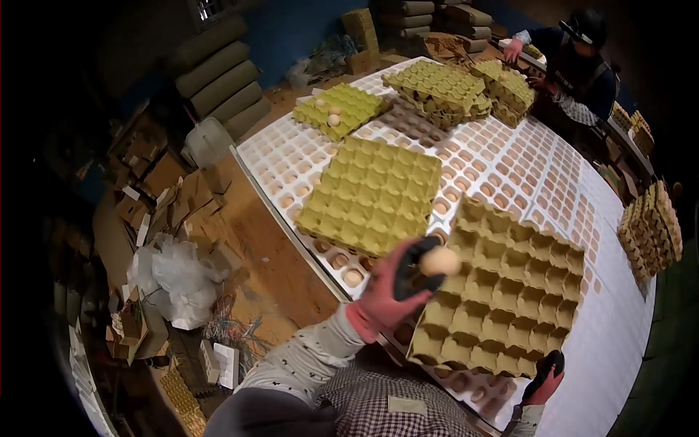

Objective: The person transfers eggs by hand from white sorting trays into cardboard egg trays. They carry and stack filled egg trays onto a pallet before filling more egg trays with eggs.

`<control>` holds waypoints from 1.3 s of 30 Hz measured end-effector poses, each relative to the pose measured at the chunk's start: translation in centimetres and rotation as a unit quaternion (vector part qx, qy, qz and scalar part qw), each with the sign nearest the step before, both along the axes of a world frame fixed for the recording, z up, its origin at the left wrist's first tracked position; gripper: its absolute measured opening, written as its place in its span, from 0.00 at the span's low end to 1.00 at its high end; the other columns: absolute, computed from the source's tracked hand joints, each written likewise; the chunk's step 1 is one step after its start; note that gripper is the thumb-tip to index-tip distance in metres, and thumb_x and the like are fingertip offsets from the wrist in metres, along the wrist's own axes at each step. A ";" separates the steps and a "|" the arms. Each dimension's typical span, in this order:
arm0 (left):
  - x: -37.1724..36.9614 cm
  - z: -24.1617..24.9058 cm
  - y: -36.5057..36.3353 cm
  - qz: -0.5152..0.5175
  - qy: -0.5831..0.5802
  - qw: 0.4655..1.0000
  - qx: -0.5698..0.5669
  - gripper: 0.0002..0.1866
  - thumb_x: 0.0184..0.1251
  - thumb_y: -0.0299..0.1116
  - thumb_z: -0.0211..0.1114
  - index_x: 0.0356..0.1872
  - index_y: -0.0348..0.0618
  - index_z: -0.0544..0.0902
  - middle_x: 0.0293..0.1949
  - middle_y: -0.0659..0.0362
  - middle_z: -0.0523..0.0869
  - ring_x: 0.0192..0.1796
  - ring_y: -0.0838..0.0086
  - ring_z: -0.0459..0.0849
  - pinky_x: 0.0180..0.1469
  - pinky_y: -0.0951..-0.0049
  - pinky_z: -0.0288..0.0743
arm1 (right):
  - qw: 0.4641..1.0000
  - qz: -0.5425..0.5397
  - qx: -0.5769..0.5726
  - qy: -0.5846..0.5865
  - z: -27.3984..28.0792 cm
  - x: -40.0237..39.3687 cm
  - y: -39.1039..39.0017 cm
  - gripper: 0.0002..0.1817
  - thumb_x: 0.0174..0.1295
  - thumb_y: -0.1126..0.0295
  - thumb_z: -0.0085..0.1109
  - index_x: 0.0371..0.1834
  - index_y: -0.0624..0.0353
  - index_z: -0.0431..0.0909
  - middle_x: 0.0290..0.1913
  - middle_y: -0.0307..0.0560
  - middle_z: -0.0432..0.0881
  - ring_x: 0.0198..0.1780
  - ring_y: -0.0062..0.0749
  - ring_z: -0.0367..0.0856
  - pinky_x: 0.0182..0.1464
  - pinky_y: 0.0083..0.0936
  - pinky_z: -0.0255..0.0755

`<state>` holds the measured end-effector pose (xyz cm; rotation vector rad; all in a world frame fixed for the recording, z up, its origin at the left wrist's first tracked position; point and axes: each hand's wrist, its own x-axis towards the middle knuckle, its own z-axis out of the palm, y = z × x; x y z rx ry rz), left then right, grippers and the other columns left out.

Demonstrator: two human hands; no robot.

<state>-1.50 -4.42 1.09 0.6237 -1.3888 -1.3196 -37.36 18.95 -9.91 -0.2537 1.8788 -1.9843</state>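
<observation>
My left hand [389, 288], in a pink and black work glove, is closed on a pale brown egg [440, 262] and holds it over the left edge of an egg tray [502, 291]. That tray is olive pulp and its cups look bare. At its lower right corner my right hand [546, 379], gloved alike, grips the rim; part of its fingers is hidden. Up and to the left lies another pulp egg tray [371, 193]. Underneath is a broad white sheet with rows of pockets [535, 182], many with eggs in them.
A yellowish tray [342, 109] with a few eggs lies farther back, beside stacked trays [437, 91]. Across the table a co-worker [579, 73] in pink gloves handles trays. More trays [649, 231] stand right. Cardboard and a plastic bag [178, 280] lie on the left floor.
</observation>
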 end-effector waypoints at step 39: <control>22.6 -12.4 -26.5 -0.057 -0.321 0.941 0.088 0.28 0.73 0.35 0.56 0.71 0.37 0.64 0.67 0.49 0.69 0.67 0.61 0.70 0.68 0.61 0.65 | 0.908 0.370 0.185 0.070 0.7 27.1 -28.5 0.49 0.57 0.51 0.65 0.78 0.56 0.50 0.67 0.67 0.70 0.67 0.53 0.72 0.69 0.38 0.63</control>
